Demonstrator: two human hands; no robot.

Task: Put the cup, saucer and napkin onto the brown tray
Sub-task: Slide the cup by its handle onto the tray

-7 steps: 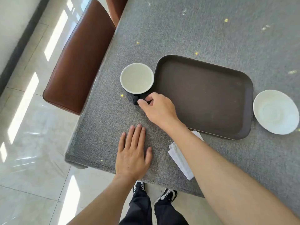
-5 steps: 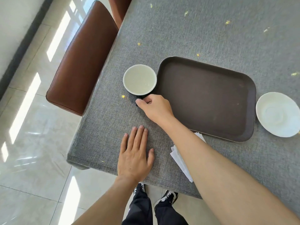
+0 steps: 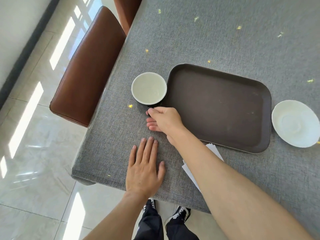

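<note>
You're pinching the cup (image 3: pixel 149 88) handle w/ right hand (image 3: pixel 165 121); left hand (image 3: pixel 144 170) is lying flat, fingers together. Lift straight, clearing the brown tray (image 3: pixel 218 108) rim to its right.

Sunlit glossy floor tiles (image 3: pixel 34 144), brown leather chair (image 3: pixel 86 70), grey-clothed table (image 3: pixel 207 32).

Left hand (image 3: pixel 144 170) flat; right hand (image 3: pixel 164 119) apparently pinching.
</note>
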